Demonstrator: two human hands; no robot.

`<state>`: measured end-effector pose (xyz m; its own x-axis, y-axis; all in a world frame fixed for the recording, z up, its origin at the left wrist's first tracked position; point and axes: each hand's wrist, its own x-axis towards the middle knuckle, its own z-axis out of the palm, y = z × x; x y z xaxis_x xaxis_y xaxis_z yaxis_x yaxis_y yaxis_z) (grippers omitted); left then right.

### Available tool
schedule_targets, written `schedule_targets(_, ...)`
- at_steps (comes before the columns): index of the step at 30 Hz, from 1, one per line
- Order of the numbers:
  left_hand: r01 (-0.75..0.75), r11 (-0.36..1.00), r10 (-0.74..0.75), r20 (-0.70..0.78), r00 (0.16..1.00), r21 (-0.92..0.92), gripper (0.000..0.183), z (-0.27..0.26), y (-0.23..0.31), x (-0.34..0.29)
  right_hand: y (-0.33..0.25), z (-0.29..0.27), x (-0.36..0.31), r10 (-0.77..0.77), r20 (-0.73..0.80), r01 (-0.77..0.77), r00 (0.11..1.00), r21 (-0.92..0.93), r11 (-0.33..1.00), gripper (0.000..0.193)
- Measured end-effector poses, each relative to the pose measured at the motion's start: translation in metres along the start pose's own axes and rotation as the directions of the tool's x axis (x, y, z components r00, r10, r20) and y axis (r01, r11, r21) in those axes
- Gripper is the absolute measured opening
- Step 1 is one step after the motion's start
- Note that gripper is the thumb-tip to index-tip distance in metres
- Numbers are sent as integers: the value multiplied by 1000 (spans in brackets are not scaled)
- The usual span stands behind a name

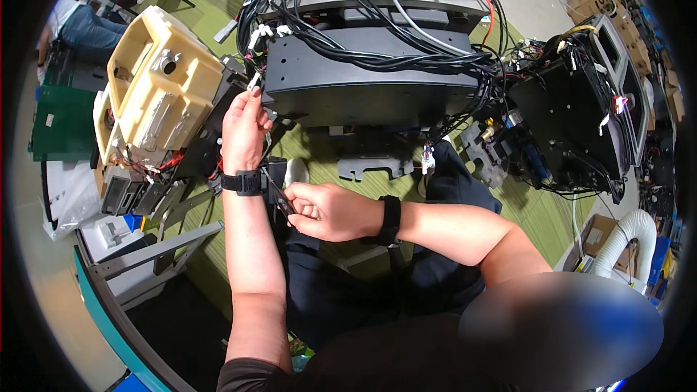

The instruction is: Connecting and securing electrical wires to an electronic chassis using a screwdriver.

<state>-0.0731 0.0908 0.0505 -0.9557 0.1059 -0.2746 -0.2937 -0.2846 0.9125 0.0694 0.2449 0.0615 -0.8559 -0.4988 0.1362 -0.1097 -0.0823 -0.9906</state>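
My left hand (245,129) is raised at the left end of a black metal panel (363,69). Its thumb and fingertips pinch a small white cable connector (253,83) among loose wires. Closer to my body, my right hand (328,210) is closed around a slim black-handled tool (283,202). A thin shaft points from it up and left, toward my left wrist; its kind is too small to make out. Thick black cables (406,58) lie bundled across the top of the panel. Both wrists wear black straps.
A cream molded housing (163,91) stands at left, beside a grey metal frame (156,249). To the right is a black unit (573,112) with hanging wires. A grey bracket (374,168) sits below the panel. A white corrugated hose (630,242) bends at far right. Another person's jeans (91,27) show at upper left.
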Motion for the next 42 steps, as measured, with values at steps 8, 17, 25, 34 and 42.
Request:
schedule_targets(8, -18, 999, 16, -82, 997, -28, 11, 9, -4, -2, -5, -7, -2, 41, -54, -39, 998, 44, 998, 22)
schedule_targets(17, -92, 994, 80, -168, 983, -66, 14, 26, -6, -10, -12, -25, -2, 214, -171, -209, 962, 51, 977, 19)
schedule_targets(25, -214, 977, 209, -219, 953, -3, 15, 28, -15, -15, -21, -64, 3, -59, -531, 0, 845, -111, 994, 24)
schedule_targets(34, -170, 985, 160, -201, 966, -32, 13, 20, -18, -19, -20, -129, -21, -268, -443, 45, 856, -451, 892, 16)
schedule_targets(42, -157, 987, 147, -224, 964, -27, 14, 19, -18, -20, -9, -145, -34, -201, -349, -52, 915, -599, 799, 21)
